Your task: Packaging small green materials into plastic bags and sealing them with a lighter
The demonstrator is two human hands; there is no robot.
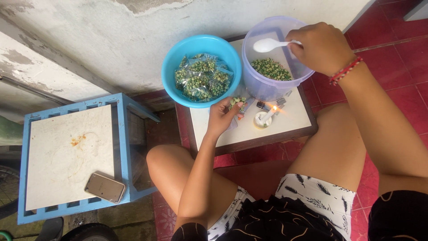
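Observation:
My right hand (320, 46) holds a white plastic spoon (267, 44) over a clear lilac tub (267, 87) with green peas in its bottom. My left hand (223, 115) grips a small clear bag of green peas (237, 102) just above the little white-topped table (249, 129), close to a lit candle (269, 115) standing in a small white holder. A blue bowl (178, 58) left of the tub holds several filled bags of peas.
A blue-framed stool with a white top (67, 156) stands at the left, a phone (104, 188) lying at its near edge. A stained wall runs behind. Red floor tiles (401, 53) lie to the right. My knees flank the small table.

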